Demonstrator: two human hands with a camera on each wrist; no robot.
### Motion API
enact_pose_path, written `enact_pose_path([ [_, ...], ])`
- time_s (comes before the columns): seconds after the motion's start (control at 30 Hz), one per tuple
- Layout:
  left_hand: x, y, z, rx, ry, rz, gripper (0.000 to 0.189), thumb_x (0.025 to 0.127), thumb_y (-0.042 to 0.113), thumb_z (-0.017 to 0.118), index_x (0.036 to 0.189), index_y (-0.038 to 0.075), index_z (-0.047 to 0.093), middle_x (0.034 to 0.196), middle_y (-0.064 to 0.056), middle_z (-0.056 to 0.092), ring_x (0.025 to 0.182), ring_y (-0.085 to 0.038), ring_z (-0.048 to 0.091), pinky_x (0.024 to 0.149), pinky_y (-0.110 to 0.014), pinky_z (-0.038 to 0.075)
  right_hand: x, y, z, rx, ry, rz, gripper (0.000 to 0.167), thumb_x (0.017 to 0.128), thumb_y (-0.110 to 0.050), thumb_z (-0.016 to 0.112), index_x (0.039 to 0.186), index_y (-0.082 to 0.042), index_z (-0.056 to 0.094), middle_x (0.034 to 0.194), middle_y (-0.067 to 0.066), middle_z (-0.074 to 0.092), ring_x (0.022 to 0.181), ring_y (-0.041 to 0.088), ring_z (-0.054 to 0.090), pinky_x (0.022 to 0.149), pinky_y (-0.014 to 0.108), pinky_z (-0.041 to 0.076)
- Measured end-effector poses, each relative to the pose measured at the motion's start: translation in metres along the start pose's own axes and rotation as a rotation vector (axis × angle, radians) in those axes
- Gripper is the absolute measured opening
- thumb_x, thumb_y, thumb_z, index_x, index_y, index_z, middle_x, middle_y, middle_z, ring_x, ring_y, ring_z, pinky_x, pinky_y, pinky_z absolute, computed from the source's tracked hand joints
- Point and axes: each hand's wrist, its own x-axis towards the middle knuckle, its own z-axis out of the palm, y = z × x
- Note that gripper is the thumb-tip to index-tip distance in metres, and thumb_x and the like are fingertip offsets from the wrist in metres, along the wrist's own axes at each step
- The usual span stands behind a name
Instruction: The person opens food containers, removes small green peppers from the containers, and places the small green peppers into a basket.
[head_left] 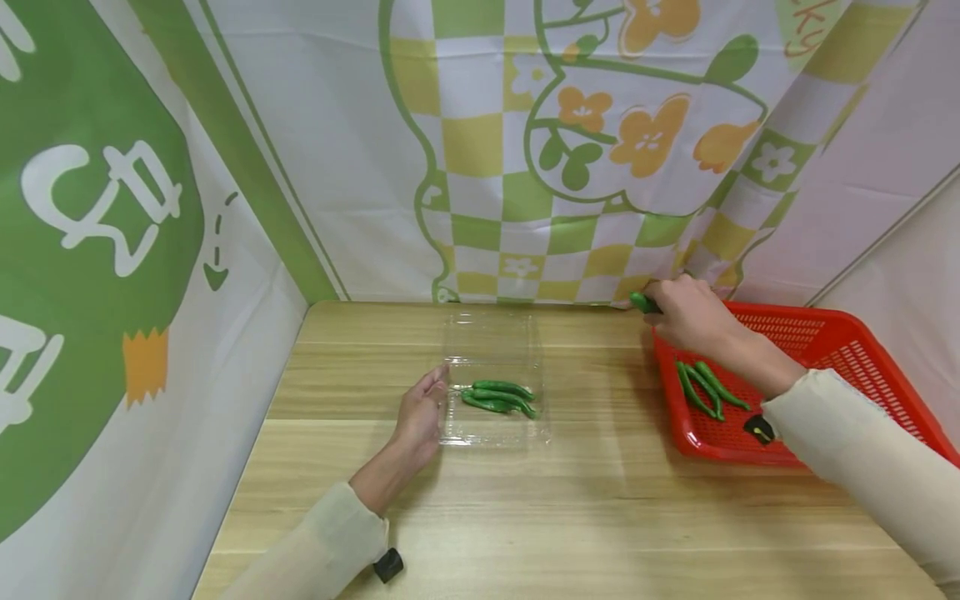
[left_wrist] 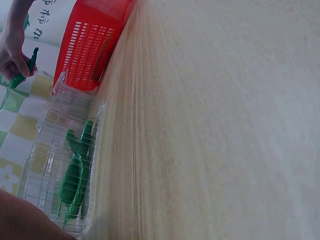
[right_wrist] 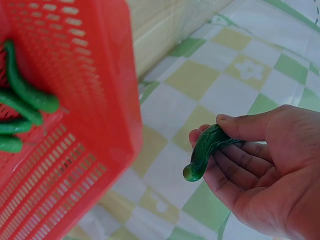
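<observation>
Spreading nearest, the wood-grained bench [head_left: 570, 517] is bearing a clear container [head_left: 495, 438] of green chillies [head_left: 501, 387]. The left hand [head_left: 417, 417] is touching its left edge; whether the fingers are pinching, I cannot tell. Rightward, a red basket [head_left: 678, 425] is holding more chillies [right_wrist: 27, 92]. By its far corner, the right hand [head_left: 692, 312] is pinching one chilli [right_wrist: 204, 149]; checkered cloth [head_left: 472, 183] is hanging behind.
</observation>
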Motion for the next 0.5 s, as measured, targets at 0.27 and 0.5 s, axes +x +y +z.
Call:
enact_pose_path([
  [0.27, 0.001, -0.001, 0.0, -0.012, -0.004, 0.005, 0.053, 0.114, 0.009, 0.036, 0.166, 0.007, 0.028, 0.176, -0.011, 0.019, 0.163, -0.037, 0.008, 0.133, -0.056, 0.0, -0.007, 0.023, -0.001, -0.026, 0.007, 0.017, 0.031, 0.087, -0.001, 0.079, 0.071, -0.01, 0.053, 0.066, 0.002, 0.053, 0.063, 0.024, 0.053, 0.056, 0.045, 0.047],
  [0.5, 0.002, -0.002, 0.0, -0.015, -0.001, 0.004, 0.053, 0.114, 0.009, 0.037, 0.166, 0.008, 0.029, 0.176, -0.01, 0.02, 0.163, -0.037, 0.009, 0.133, -0.055, 0.001, -0.013, 0.04, -0.003, -0.032, -0.026, 0.057, 0.037, 0.086, -0.001, 0.078, 0.069, -0.012, 0.047, 0.064, 0.001, 0.047, 0.064, 0.024, 0.051, 0.055, 0.046, 0.047],
])
